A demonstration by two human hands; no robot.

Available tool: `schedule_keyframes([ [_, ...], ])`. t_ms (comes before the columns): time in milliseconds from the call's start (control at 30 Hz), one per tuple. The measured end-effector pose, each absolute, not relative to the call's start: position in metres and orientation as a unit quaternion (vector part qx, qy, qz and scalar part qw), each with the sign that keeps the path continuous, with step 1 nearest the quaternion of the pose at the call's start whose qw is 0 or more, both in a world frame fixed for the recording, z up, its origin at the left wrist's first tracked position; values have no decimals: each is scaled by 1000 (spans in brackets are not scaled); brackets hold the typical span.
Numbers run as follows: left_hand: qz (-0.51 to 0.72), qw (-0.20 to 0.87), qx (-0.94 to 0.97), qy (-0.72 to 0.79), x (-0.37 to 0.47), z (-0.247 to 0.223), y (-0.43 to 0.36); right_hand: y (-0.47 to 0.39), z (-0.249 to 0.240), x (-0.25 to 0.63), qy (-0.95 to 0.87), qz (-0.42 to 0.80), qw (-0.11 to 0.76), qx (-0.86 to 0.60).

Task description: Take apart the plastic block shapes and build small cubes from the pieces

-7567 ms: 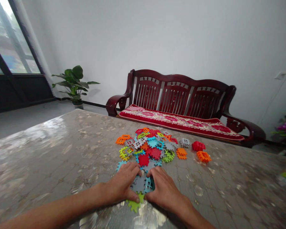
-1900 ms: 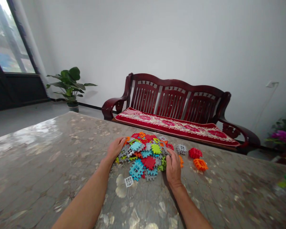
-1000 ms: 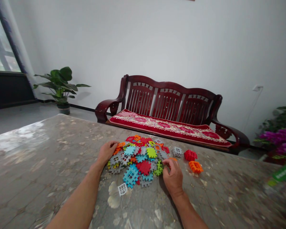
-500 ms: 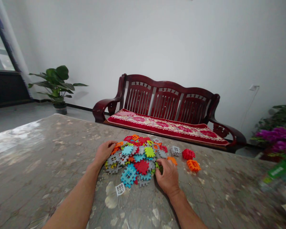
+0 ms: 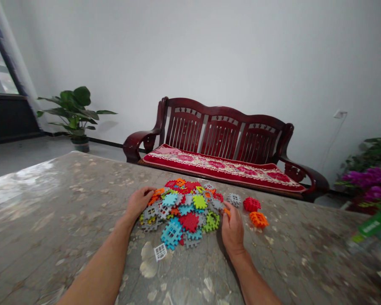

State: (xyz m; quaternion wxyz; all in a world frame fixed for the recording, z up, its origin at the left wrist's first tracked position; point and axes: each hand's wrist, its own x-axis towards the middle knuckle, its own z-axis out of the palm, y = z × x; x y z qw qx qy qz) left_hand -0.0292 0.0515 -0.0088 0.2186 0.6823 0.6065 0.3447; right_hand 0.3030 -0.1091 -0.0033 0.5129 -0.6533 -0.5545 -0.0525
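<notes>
A pile of toothed plastic interlocking tiles in red, blue, grey, green and orange (image 5: 189,222) lies on the table between my hands. At its left edge my left hand (image 5: 139,204) is closed, fingertips on an orange tile (image 5: 158,193). My right hand (image 5: 233,228) pinches another orange tile (image 5: 227,212) at the pile's right side, thumb and forefinger at its edge. Just left of that hand lies a green tile (image 5: 211,222). A white window-like piece (image 5: 160,252) sits apart, nearer to me than the pile.
Right of the pile stand a grey tile piece (image 5: 234,199), a red tile block (image 5: 252,204) and an orange tile block (image 5: 258,219). The patterned table (image 5: 82,212) reaches far left. Behind it is a wooden bench (image 5: 225,135). Purple flowers (image 5: 373,182) stand at right.
My right hand has moved slightly right and away from me, from the green tile to the orange one, which it now pinches. The green tile is uncovered. My left hand has stayed put.
</notes>
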Motion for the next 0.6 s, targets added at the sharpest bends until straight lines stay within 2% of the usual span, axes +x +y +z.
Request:
schedule_keyframes([
  [167,342,231,676,610,-30,-7,52,-108,-6,330,-525,-41,490,-695],
  [367,340,232,678,609,-31,-8,53,-108,-16,354,-577,-62,366,-728],
  [600,337,231,681,608,-31,-8,53,-108,-26,358,-619,-108,314,-711],
])
